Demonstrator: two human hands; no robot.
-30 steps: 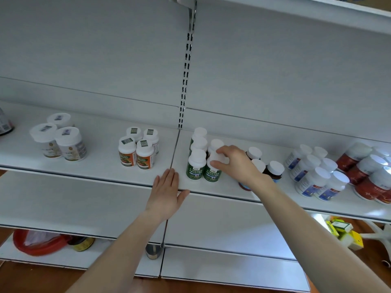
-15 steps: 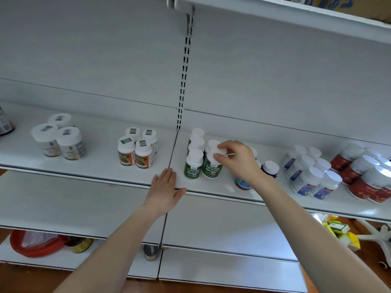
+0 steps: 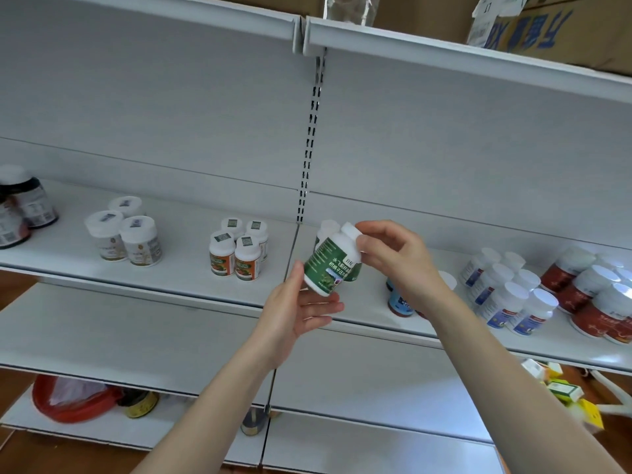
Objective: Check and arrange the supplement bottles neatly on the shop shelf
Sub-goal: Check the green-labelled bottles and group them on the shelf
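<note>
The green-labelled supplement bottle (image 3: 333, 265) was held in the air in front of the middle shelf (image 3: 171, 271), tilted with its white cap towards one o'clock and its base towards seven o'clock, clear of the shelf board. The right hand (image 3: 393, 261) pinched the cap between thumb and curled fingers. The left hand (image 3: 297, 309) lay spread under the base, fingers nearly straight, thumb resting up along the label. The cap was on and the wall was opaque, so its contents could not be told. Behind it, at twelve o'clock, more green-labelled bottles (image 3: 325, 229) stood on the shelf, mostly hidden. At nine o'clock stood four orange-labelled bottles (image 3: 236, 256) in a tight square, further that way three wide white jars (image 3: 124, 237), and at the far edge dark bottles (image 3: 25, 208). At four o'clock a blue-labelled bottle (image 3: 398, 301) showed partly behind the right wrist. At three o'clock blue-and-white bottles (image 3: 509, 295) stood packed in rows, with red-labelled bottles (image 3: 588, 295) beside them. All of these were capped. On the top shelf at one o'clock sat a cardboard box (image 3: 550, 25). Lower down, at eight o'clock, lay a red bag (image 3: 68, 398) beside a round tin (image 3: 138, 401), and at four o'clock small cartons (image 3: 561, 391).
</note>
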